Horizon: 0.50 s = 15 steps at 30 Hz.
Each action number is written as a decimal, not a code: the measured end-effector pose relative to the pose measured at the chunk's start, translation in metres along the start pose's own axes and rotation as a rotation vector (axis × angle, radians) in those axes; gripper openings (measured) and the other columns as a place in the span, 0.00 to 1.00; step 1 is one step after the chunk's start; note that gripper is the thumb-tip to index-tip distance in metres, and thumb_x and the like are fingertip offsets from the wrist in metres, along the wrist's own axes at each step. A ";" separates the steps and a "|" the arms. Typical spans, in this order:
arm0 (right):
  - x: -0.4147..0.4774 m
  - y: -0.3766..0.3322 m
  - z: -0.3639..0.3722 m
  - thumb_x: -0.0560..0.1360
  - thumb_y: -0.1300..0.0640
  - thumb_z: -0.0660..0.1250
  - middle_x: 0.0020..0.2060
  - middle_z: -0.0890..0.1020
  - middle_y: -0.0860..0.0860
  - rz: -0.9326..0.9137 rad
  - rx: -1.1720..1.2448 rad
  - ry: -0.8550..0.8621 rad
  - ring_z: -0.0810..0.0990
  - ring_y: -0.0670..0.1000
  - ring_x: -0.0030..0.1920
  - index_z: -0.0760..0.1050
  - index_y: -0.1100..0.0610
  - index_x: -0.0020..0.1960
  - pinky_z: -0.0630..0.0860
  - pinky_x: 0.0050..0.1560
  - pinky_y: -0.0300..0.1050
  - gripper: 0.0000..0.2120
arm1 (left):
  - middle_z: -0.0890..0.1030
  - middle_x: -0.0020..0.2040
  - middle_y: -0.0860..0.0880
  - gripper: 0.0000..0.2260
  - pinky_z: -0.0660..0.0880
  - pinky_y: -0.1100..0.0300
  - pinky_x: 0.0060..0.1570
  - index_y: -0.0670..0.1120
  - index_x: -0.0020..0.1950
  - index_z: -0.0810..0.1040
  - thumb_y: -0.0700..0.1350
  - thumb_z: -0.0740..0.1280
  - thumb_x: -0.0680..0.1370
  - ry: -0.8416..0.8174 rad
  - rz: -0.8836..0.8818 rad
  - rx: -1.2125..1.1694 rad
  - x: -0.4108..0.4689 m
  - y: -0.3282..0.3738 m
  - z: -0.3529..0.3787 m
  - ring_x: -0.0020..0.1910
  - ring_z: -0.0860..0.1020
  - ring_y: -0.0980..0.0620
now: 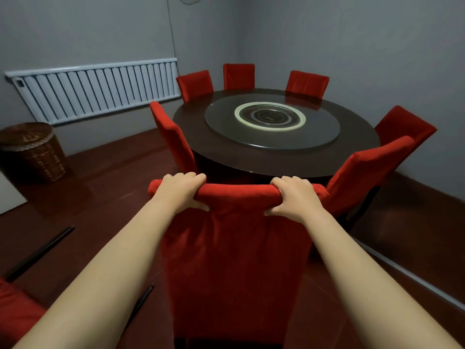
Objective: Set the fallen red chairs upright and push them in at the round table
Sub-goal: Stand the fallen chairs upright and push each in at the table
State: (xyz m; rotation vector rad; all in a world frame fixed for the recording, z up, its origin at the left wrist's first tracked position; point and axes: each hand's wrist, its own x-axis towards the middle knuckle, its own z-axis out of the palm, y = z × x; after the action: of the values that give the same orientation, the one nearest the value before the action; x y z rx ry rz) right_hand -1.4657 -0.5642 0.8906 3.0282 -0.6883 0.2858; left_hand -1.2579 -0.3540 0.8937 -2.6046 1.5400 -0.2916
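Item 1: red chair (234, 248), upright, directly before us at the near edge of the round surface (251, 159), in the gap between two neighbouring chairs.

Item 2: left grip (182, 190) and right grip (293, 195). We have both closed over the top of this chair's backrest, fingers curled over the far side and thumbs pressed to the near side, one toward each corner.

Item 3: six more red-covered chairs (239, 75), upright, ringing the surface at its left, back and right.

Item 4: glass turntable (314, 132), centred on the surface.

Item 5: another red chair (15, 311), low at our left and partly out of frame, with dark legs (40, 250) stretched along the floor.

Item 6: wicker basket (35, 152), on the floor below the white radiator (95, 89) on the left wall.
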 end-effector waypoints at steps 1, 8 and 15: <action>0.010 0.004 -0.001 0.60 0.32 0.73 0.49 0.78 0.48 0.000 0.007 -0.007 0.75 0.54 0.51 0.72 0.48 0.55 0.67 0.50 0.49 0.31 | 0.76 0.53 0.51 0.31 0.64 0.53 0.42 0.51 0.56 0.68 0.70 0.69 0.64 0.010 0.005 -0.012 0.010 -0.003 0.000 0.54 0.77 0.45; 0.115 0.043 0.008 0.59 0.32 0.73 0.49 0.78 0.47 0.032 0.050 -0.049 0.75 0.52 0.52 0.72 0.47 0.52 0.66 0.49 0.47 0.29 | 0.81 0.47 0.50 0.30 0.70 0.54 0.39 0.51 0.49 0.69 0.71 0.70 0.61 0.041 0.038 -0.068 0.121 -0.038 0.010 0.48 0.80 0.44; 0.199 0.071 0.020 0.57 0.33 0.75 0.49 0.80 0.46 0.078 0.120 -0.083 0.76 0.52 0.54 0.74 0.46 0.51 0.64 0.48 0.45 0.28 | 0.81 0.41 0.51 0.30 0.67 0.57 0.34 0.54 0.42 0.69 0.78 0.65 0.58 0.054 0.087 -0.064 0.213 -0.067 0.027 0.43 0.81 0.46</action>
State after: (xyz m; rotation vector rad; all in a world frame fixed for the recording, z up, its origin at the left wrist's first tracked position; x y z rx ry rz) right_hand -1.3166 -0.7140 0.9060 3.1475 -0.8255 0.2120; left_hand -1.0945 -0.5082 0.9040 -2.5884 1.7021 -0.3132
